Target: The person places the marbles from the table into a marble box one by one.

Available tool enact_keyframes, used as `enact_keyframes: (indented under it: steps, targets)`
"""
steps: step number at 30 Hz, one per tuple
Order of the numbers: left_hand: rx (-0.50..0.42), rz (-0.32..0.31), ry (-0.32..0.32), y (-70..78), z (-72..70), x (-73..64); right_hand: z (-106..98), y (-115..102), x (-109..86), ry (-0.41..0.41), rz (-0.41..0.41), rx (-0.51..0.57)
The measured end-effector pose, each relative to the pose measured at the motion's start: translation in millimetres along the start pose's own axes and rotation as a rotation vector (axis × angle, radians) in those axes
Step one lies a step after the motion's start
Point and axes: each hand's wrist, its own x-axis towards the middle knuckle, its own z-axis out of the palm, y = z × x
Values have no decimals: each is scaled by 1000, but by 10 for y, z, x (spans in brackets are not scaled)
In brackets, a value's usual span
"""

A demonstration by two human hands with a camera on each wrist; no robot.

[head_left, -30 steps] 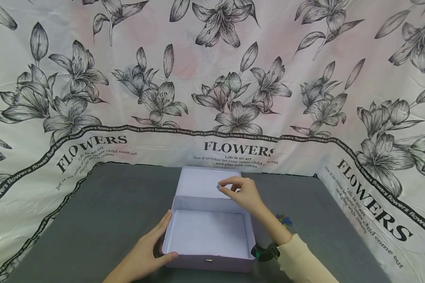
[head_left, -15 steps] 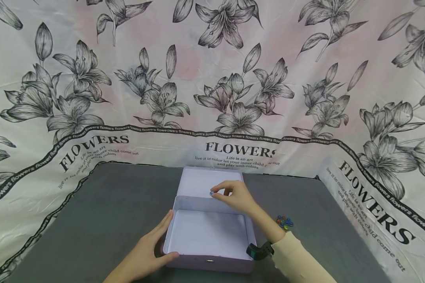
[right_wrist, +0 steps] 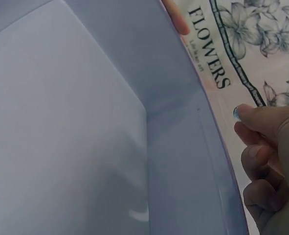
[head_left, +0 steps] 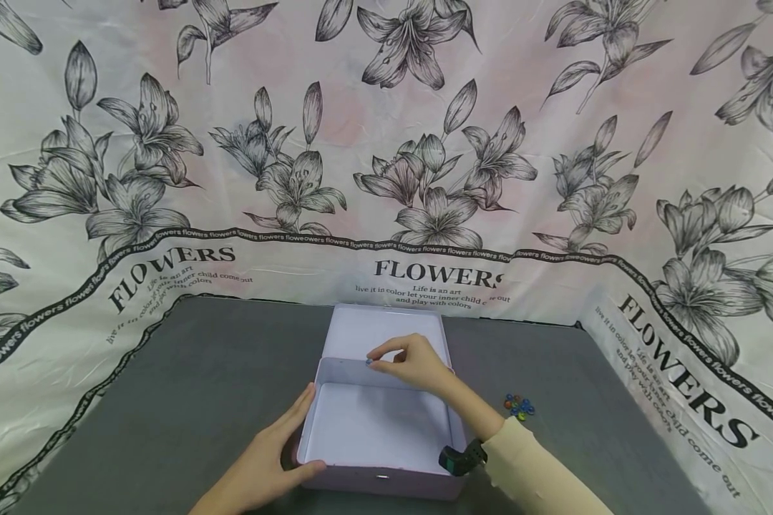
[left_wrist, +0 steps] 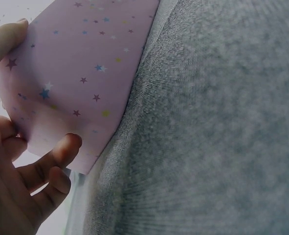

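Observation:
In the head view, a lidded tin box (head_left: 380, 481) stands with its lid folded back, its white inside showing. My left hand (head_left: 267, 454) holds its left front corner, thumb at the front and fingers along the side. The left wrist view shows the box's pink star-printed wall (left_wrist: 85, 63), some fingertips (left_wrist: 66, 149) loose beside it. Between thumb and forefinger, my right hand (head_left: 412, 365) pinches a small bluish glass marble (head_left: 369, 362) over the box's back wall. The right wrist view has this marble (right_wrist: 236, 113) at the fingertips, mostly covered, its other fingers curled.
A cluster of several coloured marbles (head_left: 519, 407) lies on the grey tabletop (head_left: 219, 372) to the right of the box. Behind the table hangs a flower-printed cloth (head_left: 335, 193). The raised lid (head_left: 354, 329) lies toward the back. A black band (head_left: 460, 459) is on my right wrist.
My right hand has moved left and lower with the marble, from in front of the lid to the box's back wall. My left hand stays on the box.

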Motion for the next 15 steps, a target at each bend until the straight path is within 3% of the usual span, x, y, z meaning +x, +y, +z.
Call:
enact_keyframes:
  steps: [8,15]
  targets:
    - [-9,-11,-17,16,2,10,69,53,-16,-131,74,207]
    - [-35,-38,-37,19,-10,21,106,78,12,-167,71,166]
